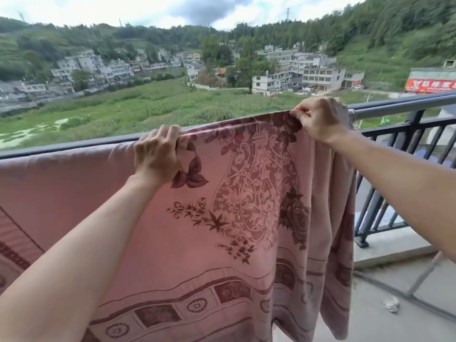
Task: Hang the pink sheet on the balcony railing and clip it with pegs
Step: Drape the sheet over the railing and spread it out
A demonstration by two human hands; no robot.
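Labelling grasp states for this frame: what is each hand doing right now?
Left hand: closed, gripping the pink sheet at its top edge on the railing.
Right hand: closed, pinching the sheet's top edge near its end.

I am outside on the balcony of a home, high up. A dark metal railing (404,107) runs in front of me, and gray floor tiles (385,290) are under it. Far below I see a green field (153,102), houses (308,75) and hills (394,28) with trees.

The pink sheet (246,243) runs off the left and bottom edges (railing (394,107) hidden beneath it); the red sign (430,85) has blurred lettering.
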